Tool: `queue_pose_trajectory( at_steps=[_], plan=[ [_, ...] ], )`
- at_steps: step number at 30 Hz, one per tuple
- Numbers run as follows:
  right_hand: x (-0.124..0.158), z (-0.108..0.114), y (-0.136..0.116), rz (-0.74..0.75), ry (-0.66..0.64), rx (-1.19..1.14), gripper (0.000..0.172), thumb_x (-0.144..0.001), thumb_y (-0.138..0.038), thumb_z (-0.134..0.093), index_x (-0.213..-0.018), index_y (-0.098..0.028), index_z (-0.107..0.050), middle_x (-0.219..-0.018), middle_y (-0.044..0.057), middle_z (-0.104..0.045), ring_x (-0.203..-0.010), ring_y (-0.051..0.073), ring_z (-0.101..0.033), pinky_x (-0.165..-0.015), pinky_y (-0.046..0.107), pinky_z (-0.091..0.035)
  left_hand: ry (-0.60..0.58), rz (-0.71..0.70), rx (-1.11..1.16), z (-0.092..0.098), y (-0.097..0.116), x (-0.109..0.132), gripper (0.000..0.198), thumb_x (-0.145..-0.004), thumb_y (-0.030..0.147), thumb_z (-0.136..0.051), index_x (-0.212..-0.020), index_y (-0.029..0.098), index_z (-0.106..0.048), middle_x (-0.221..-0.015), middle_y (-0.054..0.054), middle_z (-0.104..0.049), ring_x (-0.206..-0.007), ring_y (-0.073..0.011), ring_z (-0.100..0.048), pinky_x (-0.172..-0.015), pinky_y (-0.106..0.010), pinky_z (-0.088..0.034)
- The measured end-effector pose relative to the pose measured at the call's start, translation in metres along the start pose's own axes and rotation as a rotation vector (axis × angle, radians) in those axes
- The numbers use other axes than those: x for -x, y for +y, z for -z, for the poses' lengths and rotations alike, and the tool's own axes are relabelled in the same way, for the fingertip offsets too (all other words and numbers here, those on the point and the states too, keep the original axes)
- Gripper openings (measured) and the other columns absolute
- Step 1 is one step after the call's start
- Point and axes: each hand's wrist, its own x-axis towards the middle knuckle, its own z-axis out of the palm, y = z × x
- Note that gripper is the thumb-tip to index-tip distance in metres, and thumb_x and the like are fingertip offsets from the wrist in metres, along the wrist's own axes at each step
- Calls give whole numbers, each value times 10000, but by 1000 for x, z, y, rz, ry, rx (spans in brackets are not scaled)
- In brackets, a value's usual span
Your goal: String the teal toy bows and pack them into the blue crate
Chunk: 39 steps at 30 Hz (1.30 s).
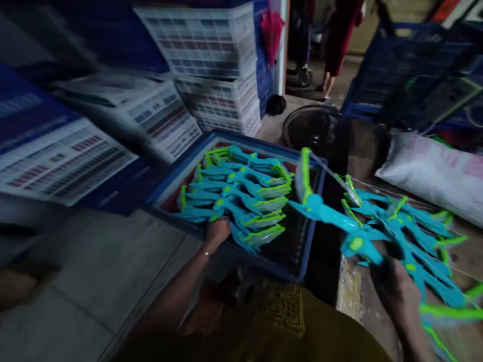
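Several turquoise plastic pieces with lime-green ends, which look like toy bows [230,191], lie in close rows in a blue-rimmed crate [260,269]. My left hand [218,234] is closed on the near end of one of them, at the crate's front side. My right hand [396,286] grips another toy bow [328,216], raised and slightly blurred, its green tip reaching over the crate's right edge. A thin white string runs from that tip. Beyond and beside my right hand, more toy bows [411,231] lie in a loose pile, strings crossing them.
White and blue slatted crates [211,50] are stacked at the back left. A dark round basin [311,128] stands behind the crate. A white sack [433,171] lies at the right. Farther off, a person in dark red [339,40] stands near a doorway.
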Motion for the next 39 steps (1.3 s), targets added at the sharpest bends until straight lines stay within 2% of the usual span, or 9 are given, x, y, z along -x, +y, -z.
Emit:
queue_pose_trajectory(
  at_steps=[4,7,9,12,16,21,28,35,39],
  plan=[
    [-47,-54,-187,491,-366,-118,232,-1014,-367,-516,-1081,-185,-644,-998,116,-689,-896,233,-676,-750,294,-493,128,-48,132,-23,-6,29,362,-1011,232,-443,-1137,184,-779,-1225,-144,-780,-1154,-297,-715,-1052,-438,-566],
    [-47,-92,-312,641,-707,-17,198,-1023,-248,-580,-1178,-135,-630,-1158,166,-696,-1076,264,-687,-878,299,-518,196,-128,207,-42,-12,76,353,-1027,228,-446,-1171,219,-768,-1333,-112,-750,-1305,-268,-653,-1203,-465,-505],
    [-34,-118,-374,678,-840,47,227,-1042,-190,-550,-1243,-102,-610,-1231,197,-684,-1122,281,-686,-900,312,-526,266,-168,296,-52,-23,103,366,-1045,236,-421,-1188,206,-756,-1349,-123,-738,-1323,-256,-644,-1216,-465,-508],
    [-5,-154,-434,690,-895,53,279,-1077,-147,-453,-1318,-67,-570,-1304,232,-654,-1164,278,-679,-931,321,-532,372,-194,415,-50,-49,122,377,-1071,264,-392,-1204,190,-737,-1351,-141,-727,-1332,-253,-639,-1200,-468,-525],
    [20,-189,-469,657,-928,48,284,-1110,-173,-384,-1296,-49,-560,-1260,249,-656,-1125,276,-691,-902,326,-545,362,-212,369,-10,-90,93,360,-1079,262,-408,-1220,203,-733,-1380,-134,-711,-1381,-267,-600,-1236,-495,-477],
    [16,-219,-481,619,-925,81,280,-1097,-136,-374,-1269,-47,-576,-1217,238,-659,-1089,273,-686,-881,340,-544,119,-351,206,33,-124,8,356,-1035,254,-527,-1346,215,-697,-1528,-128,-634,-1484,-314,-513,-1287,-539,-392],
    [28,-236,-474,627,-890,72,304,-1076,-94,-344,-1183,-49,-625,-1160,233,-653,-1122,322,-629,-889,415,-547,-324,-440,-8,36,-138,-64,590,-960,351,-692,-1522,211,-581,-1649,-156,-518,-1536,-348,-461,-1265,-508,-394],
    [37,-253,-480,652,-776,22,213,-1056,-108,-405,-1123,-94,-606,-1073,186,-633,-1037,303,-592,-842,417,-526,-455,-544,-160,43,-142,-97,649,-918,389,-733,-1506,145,-603,-1523,-207,-619,-1415,-371,-581,-1179,-449,-474],
    [44,-267,-486,636,-733,-7,197,-1062,-118,-407,-1114,-78,-592,-1043,193,-626,-1010,307,-599,-818,434,-529,-499,-542,-273,39,-140,-103,694,-939,381,-666,-1567,117,-533,-1621,-225,-526,-1502,-387,-501,-1223,-486,-438]
  ],
)
